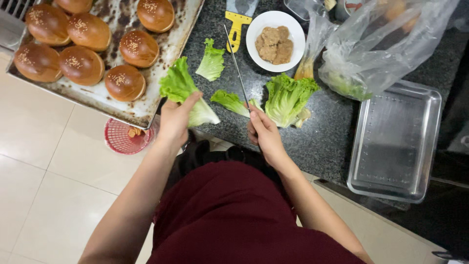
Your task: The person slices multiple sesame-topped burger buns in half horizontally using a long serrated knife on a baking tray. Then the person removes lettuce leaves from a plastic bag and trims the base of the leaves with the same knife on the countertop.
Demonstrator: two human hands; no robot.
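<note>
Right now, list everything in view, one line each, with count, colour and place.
buns: eight, brown, seeded, on the tray.
baking tray: one, stained metal, top left.
lettuce leaf: one, green, in the left hand.
loose lettuce: two pieces, green, on the counter.
lettuce head: one, green, beside the knife.
knife: one, thin blade, in the right hand.
plate of patties: one, white, top centre.
scraper: one, yellow handle.
plastic bags: clear, top right.
steel pan: one, right.
basket: one, red, on the floor.
left hand; right hand.

Eight buns [81, 65], four patties [275, 45]
</note>
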